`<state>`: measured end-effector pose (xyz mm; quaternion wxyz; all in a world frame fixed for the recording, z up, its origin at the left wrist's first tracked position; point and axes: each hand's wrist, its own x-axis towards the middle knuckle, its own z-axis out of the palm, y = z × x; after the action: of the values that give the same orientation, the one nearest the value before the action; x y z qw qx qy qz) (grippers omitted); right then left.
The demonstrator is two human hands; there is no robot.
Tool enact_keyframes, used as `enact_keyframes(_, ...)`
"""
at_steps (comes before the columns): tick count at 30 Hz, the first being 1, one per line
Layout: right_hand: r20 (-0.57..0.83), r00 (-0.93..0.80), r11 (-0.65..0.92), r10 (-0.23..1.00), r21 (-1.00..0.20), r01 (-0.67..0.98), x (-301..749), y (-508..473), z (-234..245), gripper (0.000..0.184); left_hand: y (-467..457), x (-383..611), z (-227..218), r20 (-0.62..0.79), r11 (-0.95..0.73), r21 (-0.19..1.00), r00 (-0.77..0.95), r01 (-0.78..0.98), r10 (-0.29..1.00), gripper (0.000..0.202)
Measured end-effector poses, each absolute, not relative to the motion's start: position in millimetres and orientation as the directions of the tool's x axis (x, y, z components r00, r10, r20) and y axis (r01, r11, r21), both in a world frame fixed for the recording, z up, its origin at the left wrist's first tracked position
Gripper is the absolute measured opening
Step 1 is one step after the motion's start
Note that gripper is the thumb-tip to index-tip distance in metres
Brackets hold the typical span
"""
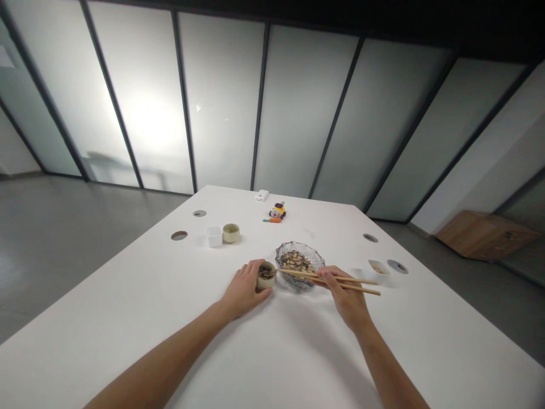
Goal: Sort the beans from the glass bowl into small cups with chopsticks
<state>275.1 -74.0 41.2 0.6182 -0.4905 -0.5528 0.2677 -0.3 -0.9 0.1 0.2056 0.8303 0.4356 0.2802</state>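
Note:
My left hand (246, 291) is wrapped round the side of a small pale green cup (266, 282) standing on the white table. Dark striped seeds (267, 273), like sunflower seeds, lie inside it. In my right hand (347, 295) is a pair of wooden chopsticks (353, 282), their tips pointing left. One tip reaches the cup's rim; whether it pinches a seed is too small to tell. Under the chopsticks sits a clear glass bowl (315, 258) with a scalloped rim, holding larger brown and cream seeds or nuts (296, 261).
A white square tub (214, 237) and another pale green cup (231, 233) stand left of centre. Further back are a toy carrot (275, 220), a yellow toy vehicle (278, 210) and a white box-like item (261, 195). A white dish (378, 268) holds pale bits at right. Round holes pierce the table (238, 363).

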Motion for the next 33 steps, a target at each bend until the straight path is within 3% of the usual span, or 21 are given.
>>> enact_keyframes(6, 0.471, 0.352, 0.412, 0.809, -0.881, 0.231, 285, -70, 39, 0.051, 0, 0, -1, 0.278, -0.535, 0.578, 0.468, 0.616, 0.839, 0.069)
enact_keyframes(10, 0.586, 0.415, 0.344, 0.696, -0.779, 0.524, 299, -68, 35, 0.053, 0, -1, 0, 0.266, -0.530, 0.577, 0.471, 0.621, 0.841, 0.068)
enact_keyframes(14, 0.693, 0.280, 0.305, 0.664, -0.593, 0.745, 304, -66, 30, 0.056, 0, -1, 0, 0.271, -0.533, 0.579, 0.471, 0.617, 0.839, 0.068)
enact_keyframes(19, 0.675, 0.182, 0.359, 0.715, -0.579, 0.732, 303, -64, 23, 0.050, -1, -1, 1, 0.293, -0.541, 0.593, 0.466, 0.596, 0.835, 0.066)
enact_keyframes(33, 0.688, 0.185, 0.376, 0.702, -0.578, 0.724, 305, -63, 22, 0.050, -1, -1, 0, 0.303, -0.546, 0.597, 0.465, 0.588, 0.832, 0.069)
